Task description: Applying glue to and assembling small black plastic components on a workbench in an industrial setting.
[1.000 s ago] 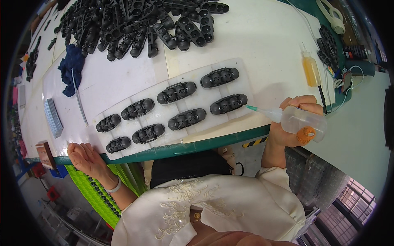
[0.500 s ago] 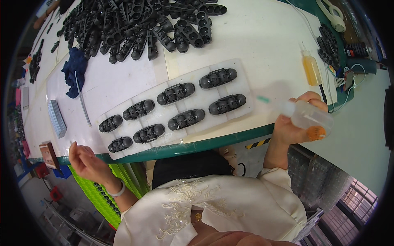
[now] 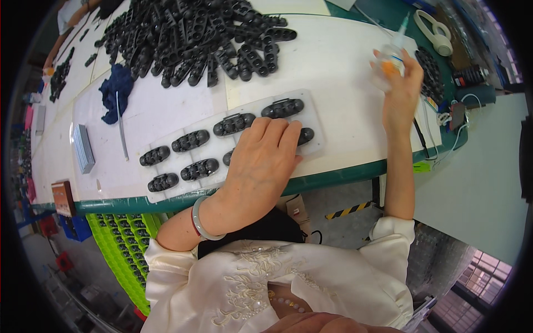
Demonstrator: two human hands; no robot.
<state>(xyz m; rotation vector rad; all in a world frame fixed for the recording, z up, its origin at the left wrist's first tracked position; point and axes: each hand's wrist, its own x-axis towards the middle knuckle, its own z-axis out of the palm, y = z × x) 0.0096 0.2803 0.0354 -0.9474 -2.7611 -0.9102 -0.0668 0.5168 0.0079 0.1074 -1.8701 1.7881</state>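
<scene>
Clear plastic tray [image 3: 166,166], long and shallow, lying aslant on the white bench [image 3: 344,72] close to its green front edge; it carries two rows of black moulded parts [image 3: 190,141], each seated in its own pocket. Left hand [image 3: 261,166], palm down with fingers spread flat, resting on the right half of the tray and covering several of the parts there; its grip is open and pinches nothing. A pale green bangle [image 3: 202,219] sits on that wrist, just off the tray's near edge. Right hand [image 3: 401,91], raised well to the right of the tray and beyond its far end, its grip closed around a small clear squeeze bottle [image 3: 388,58] with an orange patch and a thin nozzle pointing up and away. Behind the tray, toward the far side of the bench, a large loose heap of black parts [image 3: 194,39] of the same kind. Left of the tray, a crumpled dark blue cloth [image 3: 116,91] with a slim grey rod [image 3: 121,125] lying across it, and further left a ribbed grey block [image 3: 83,147]. Right of the tray, past the raised hand, a further cluster of black parts [image 3: 430,69] and a white looped object [image 3: 436,30] on the green surface. Below the tray's edge of the bench, a bright green crate [image 3: 119,244] on the floor.
</scene>
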